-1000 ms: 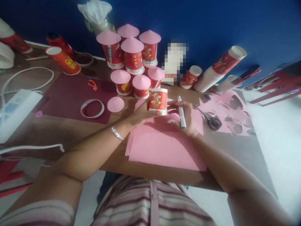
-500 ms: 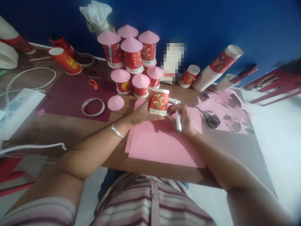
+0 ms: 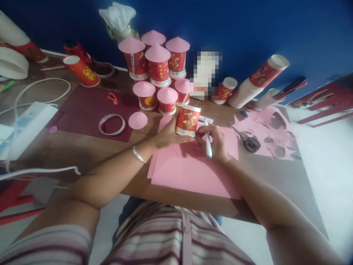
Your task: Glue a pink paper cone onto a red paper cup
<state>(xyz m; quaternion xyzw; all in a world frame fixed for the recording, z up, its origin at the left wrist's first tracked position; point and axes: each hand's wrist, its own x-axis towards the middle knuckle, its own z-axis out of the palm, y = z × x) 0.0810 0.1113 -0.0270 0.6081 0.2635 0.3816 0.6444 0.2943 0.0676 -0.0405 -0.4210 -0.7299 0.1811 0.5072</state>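
The stack of pink paper sheets [image 3: 190, 173] lies at the near edge of the brown wooden table [image 3: 68, 151], its front corner close to the rim. The near half of the stack is bare and gives the freest room. On the far edge of the stack the left hand [image 3: 168, 134] grips a red printed paper cup [image 3: 188, 120], fingers wrapped around its side. The cup is tilted, its white rim leaning to the right. Just right of it on the stack, the right hand [image 3: 216, 141] is closed around a white marker pen [image 3: 208, 138], fingers pinching the barrel, fingertips close to the cup's base. Right of the stack, near its far corner, lie dark-handled scissors [image 3: 248, 140], and beyond them a litter of pink paper scraps [image 3: 273, 132]. Behind the stack a cluster of red cups with pink cone lids [image 3: 158, 70] closes off that side. Left of the stack are a loose flat pink cone [image 3: 138, 120], a white tape ring [image 3: 111, 124] on a maroon sheet [image 3: 82, 110], and further left a white power strip [image 3: 27, 127]. A deep blue wall [image 3: 248, 29] rises behind everything. A second ago the cup stood upright; since then it has tipped, and the right hand has drawn in leftward against it.
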